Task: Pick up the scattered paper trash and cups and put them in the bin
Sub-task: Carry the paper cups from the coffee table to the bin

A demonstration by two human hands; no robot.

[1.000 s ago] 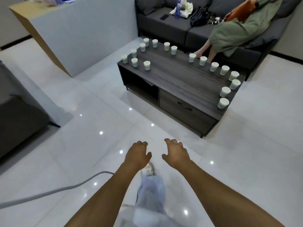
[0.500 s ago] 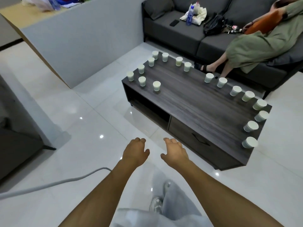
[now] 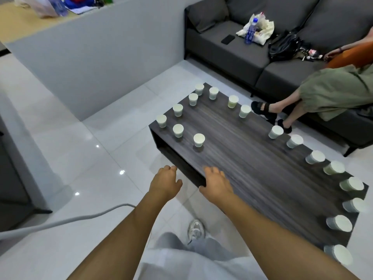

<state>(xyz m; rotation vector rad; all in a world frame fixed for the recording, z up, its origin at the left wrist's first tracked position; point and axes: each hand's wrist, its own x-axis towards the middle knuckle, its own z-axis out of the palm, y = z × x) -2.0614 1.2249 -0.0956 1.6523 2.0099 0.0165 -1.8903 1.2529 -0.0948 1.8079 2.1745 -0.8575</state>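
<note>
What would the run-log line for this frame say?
phase: approach | left hand: open, empty | right hand: open, empty, over coffee table edge | paper cups: untouched on table | bin: not visible

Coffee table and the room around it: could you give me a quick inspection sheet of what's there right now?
Surface: dark wood coffee table, low, on a glossy white tile floor.
Job's things: paper cups standing upright along the table's edges; no bin or loose paper trash seen.
Clutter: on the sofa, a phone, a water bottle, a white bag and a black bag.
Hands: left hand and right hand both empty, fingers relaxed, near the table's front edge.
Cables: one grey cable across the floor at left.
Surroundings: a seated person on the sofa; a grey partition.
</note>
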